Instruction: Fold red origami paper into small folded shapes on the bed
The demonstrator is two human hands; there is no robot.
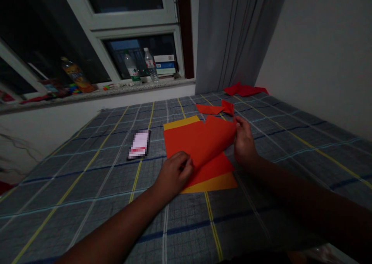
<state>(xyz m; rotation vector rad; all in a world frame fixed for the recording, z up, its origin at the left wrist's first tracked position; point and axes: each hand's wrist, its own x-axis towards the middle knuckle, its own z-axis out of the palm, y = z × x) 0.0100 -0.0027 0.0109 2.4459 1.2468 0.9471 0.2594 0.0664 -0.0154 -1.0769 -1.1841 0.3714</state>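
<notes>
A large sheet of red-orange paper lies on the bed, its near half curled up and folded over. Its yellow-orange layer shows at the near edge and again at the far edge. My left hand presses on the curved fold, fingers curled over the paper. My right hand pinches the sheet's raised right edge. Just beyond it lie cut red paper scraps, close to the sheet's far corner.
The bed has a grey plaid sheet with yellow and blue lines. A phone with a pixelated screen lies left of the paper. More red paper lies in the far corner by the wall. Bottles and books stand on the windowsill.
</notes>
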